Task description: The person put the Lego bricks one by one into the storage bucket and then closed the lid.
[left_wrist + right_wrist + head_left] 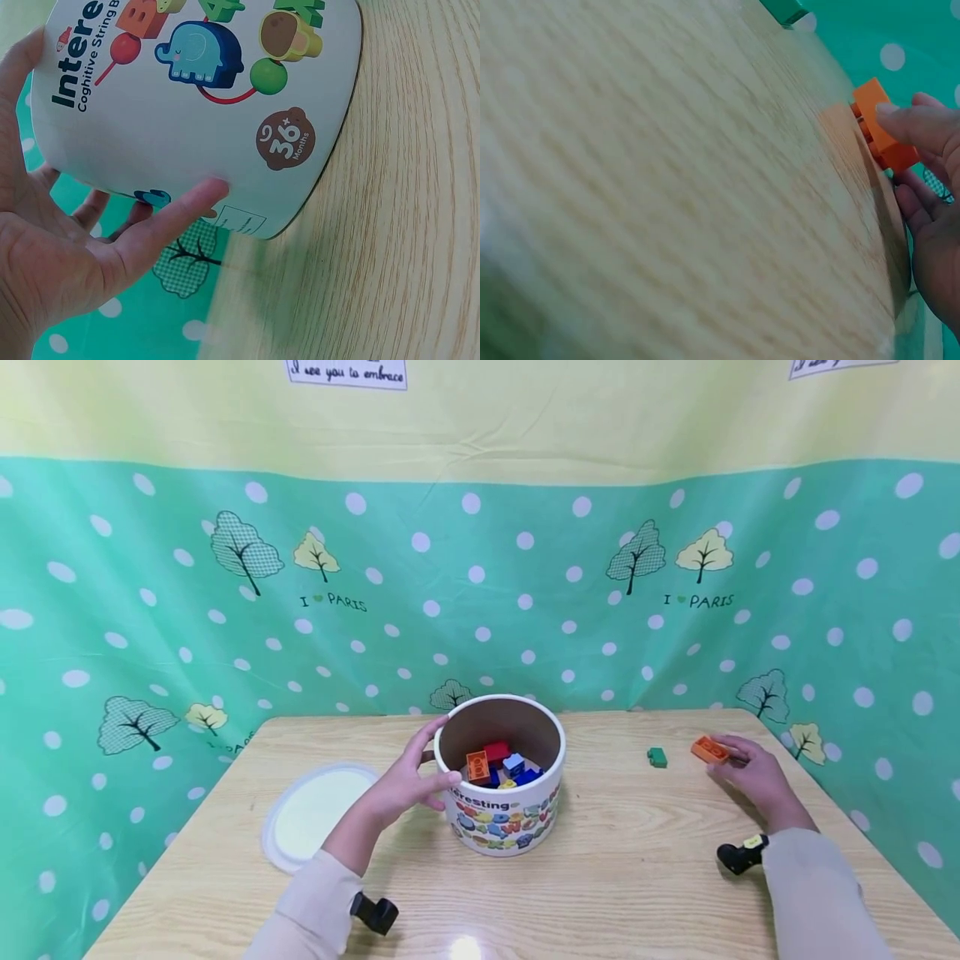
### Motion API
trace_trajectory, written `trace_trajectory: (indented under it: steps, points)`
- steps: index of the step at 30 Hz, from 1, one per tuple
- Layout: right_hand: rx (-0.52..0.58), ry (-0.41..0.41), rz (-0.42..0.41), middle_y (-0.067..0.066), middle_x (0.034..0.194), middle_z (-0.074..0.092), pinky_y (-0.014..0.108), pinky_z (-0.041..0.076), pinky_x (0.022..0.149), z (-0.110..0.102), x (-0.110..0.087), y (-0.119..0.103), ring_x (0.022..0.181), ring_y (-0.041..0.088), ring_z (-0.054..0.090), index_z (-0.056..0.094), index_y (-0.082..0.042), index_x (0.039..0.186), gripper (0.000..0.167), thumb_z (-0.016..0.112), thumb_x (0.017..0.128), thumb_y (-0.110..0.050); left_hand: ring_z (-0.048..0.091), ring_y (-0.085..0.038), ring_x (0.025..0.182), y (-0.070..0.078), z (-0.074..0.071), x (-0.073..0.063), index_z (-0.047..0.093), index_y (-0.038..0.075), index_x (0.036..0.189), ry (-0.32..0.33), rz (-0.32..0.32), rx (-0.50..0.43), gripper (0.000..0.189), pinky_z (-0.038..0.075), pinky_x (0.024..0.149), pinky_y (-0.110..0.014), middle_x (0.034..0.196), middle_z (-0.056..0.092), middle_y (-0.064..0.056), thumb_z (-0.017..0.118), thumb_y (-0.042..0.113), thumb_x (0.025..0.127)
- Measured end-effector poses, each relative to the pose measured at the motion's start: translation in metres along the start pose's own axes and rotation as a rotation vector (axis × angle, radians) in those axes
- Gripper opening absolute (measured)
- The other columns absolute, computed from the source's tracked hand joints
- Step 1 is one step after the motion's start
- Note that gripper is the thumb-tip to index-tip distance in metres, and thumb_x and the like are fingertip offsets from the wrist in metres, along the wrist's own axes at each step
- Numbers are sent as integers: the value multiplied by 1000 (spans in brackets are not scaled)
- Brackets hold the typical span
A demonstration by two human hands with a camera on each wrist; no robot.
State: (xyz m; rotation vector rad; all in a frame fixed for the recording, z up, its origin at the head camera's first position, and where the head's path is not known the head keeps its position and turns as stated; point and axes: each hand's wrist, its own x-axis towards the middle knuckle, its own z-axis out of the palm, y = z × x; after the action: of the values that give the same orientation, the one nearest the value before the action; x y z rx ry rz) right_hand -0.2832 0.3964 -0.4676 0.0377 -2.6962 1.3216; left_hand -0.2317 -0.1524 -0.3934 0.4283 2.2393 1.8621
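Observation:
A white round tub [504, 827] printed with colourful letters stands upright mid-table, with several toy bricks inside. My left hand [405, 781] holds the tub's left side, its thumb [187, 206] lying along the printed wall and other fingers partly hidden behind. Over at the right, my right hand [757, 777] pinches an orange building brick [708, 749] between thumb and fingers. The brick's hollow underside faces up in the head view, and its studs point toward the tabletop in the right wrist view. A small green brick [657, 757] lies left of this hand.
A round white lid [315, 814] lies flat left of the tub, partly behind the left forearm. The wooden table [600, 885] meets a green dotted cloth [517, 635] along its back and sides. Inside the tub are an orange brick [477, 767] and a red brick [497, 752].

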Motion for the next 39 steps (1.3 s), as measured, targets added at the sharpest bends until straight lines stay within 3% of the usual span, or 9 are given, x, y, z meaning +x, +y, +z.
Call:
trace_trajectory:
  steps: [3, 13, 22, 30, 34, 39]
  points:
    - [-8, 15, 12, 36, 140, 39, 59, 41, 96, 3, 3, 0, 121, 49, 43, 36, 1, 148, 64, 65, 95, -20, 27, -43, 137, 0, 0, 0, 23, 42, 151, 4, -3, -3, 89, 58, 69, -51, 157, 15, -9, 79, 31, 82]
    - [-53, 94, 50, 36, 134, 45, 59, 42, 96, 8, 6, 2, 119, 49, 45, 46, 9, 139, 50, 61, 94, -8, 24, -42, 139, 0, -1, 0, 23, 43, 151, -2, -12, -16, 89, 57, 72, -54, 157, 14, -9, 79, 31, 82]
    - [-53, 61, 35, 36, 136, 45, 56, 44, 96, 10, 4, -9, 121, 48, 47, 47, 7, 139, 51, 64, 93, -5, 25, -43, 138, 1, -1, 0, 24, 42, 151, -4, -6, -14, 90, 57, 71, -53, 157, 16, -10, 79, 31, 81]
    - [-62, 17, 1, 33, 132, 50, 34, 55, 84, 10, -2, -28, 116, 46, 52, 50, 4, 138, 52, 66, 90, -7, 26, -43, 137, 1, 2, -1, 24, 43, 150, 2, -17, -15, 86, 58, 70, -52, 156, 18, -11, 75, 22, 84]
    - [-60, -15, -32, 32, 130, 52, 19, 52, 77, 10, -5, -36, 112, 44, 55, 52, 2, 137, 52, 69, 90, -12, 26, -43, 137, 1, 2, -1, 24, 43, 150, 4, -15, -18, 86, 58, 69, -52, 155, 19, -12, 75, 21, 85]
    - [-63, -30, -77, 30, 130, 53, 15, 51, 76, 11, -7, -45, 112, 43, 56, 55, 1, 135, 49, 69, 90, -10, 26, -43, 137, 0, 0, -1, 24, 42, 150, -2, -7, -15, 86, 58, 69, -51, 156, 18, -11, 75, 22, 85]
